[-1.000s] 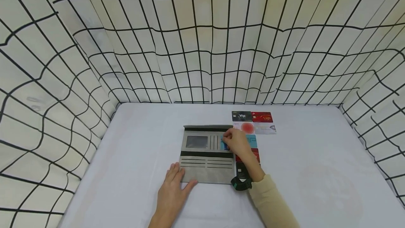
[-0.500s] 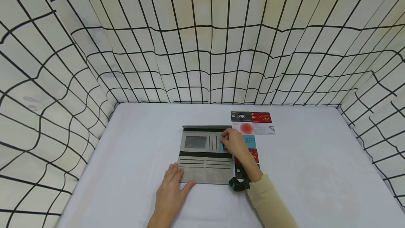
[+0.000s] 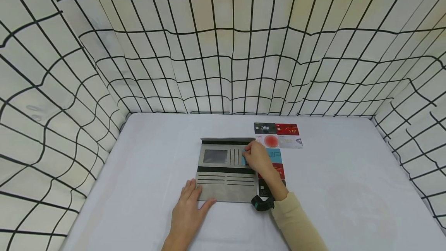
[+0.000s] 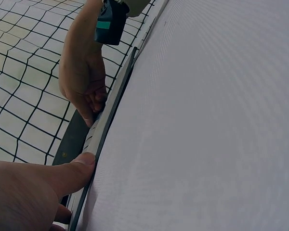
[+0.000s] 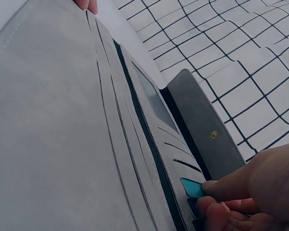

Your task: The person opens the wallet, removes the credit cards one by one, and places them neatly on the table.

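Observation:
A grey wallet [image 3: 226, 195] lies unfolded on the white table, with a window pocket and rows of card slots. My left hand [image 3: 188, 210] rests at its lower left corner, fingers straight, thumb on the near edge. At the upper right slots, my right hand [image 3: 259, 157] pinches a blue card [image 5: 192, 187] that sits partly in a slot. The curled fingers hide much of that card. In the right wrist view the wallet's flap [image 5: 202, 125] with its brass snap stands up beyond the slots.
Right of the wallet lie a black VIP card [image 3: 265, 128], a red VIP card [image 3: 287, 129], a card with a red circle [image 3: 271, 141], a pale card [image 3: 290, 142] and a light-blue card [image 3: 275, 155]. More cards lie partly under the right arm. A black grid net [image 3: 230, 49] encloses the table.
The hands stay almost in place; my right fingers shift only slightly at the blue card. The whole head view has drifted a little.

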The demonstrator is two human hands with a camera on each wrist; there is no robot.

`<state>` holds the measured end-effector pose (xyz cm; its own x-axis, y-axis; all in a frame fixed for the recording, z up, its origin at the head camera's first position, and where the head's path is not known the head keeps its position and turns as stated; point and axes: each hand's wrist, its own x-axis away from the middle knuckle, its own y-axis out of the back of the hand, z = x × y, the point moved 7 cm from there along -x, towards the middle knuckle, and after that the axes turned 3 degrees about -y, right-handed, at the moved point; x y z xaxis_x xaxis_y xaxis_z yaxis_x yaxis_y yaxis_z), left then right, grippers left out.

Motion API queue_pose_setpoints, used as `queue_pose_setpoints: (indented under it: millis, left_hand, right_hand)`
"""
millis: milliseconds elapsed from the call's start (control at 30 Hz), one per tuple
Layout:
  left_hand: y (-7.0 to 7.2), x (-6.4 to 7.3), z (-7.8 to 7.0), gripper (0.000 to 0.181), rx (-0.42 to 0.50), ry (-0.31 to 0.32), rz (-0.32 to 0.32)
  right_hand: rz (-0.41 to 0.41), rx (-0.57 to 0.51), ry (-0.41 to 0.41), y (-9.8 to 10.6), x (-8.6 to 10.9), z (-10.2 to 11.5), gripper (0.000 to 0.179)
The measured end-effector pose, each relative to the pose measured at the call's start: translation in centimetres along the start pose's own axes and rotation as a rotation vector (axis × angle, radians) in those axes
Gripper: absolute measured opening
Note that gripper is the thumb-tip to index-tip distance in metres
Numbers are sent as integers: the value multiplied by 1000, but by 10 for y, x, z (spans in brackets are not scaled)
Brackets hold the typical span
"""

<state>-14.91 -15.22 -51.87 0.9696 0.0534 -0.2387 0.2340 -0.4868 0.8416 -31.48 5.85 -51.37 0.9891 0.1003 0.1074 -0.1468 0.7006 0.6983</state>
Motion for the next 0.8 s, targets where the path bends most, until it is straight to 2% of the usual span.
queue_pose_setpoints:
  millis: [400,800]
  left_hand:
    - [1,0,1,60,8,11,8]
    - [1,0,1,61,3,21,13]
  right_hand:
    - [-15,-139,-57,2,1,-3,14]
    - [5,-176,-84,6,0,-11,15]
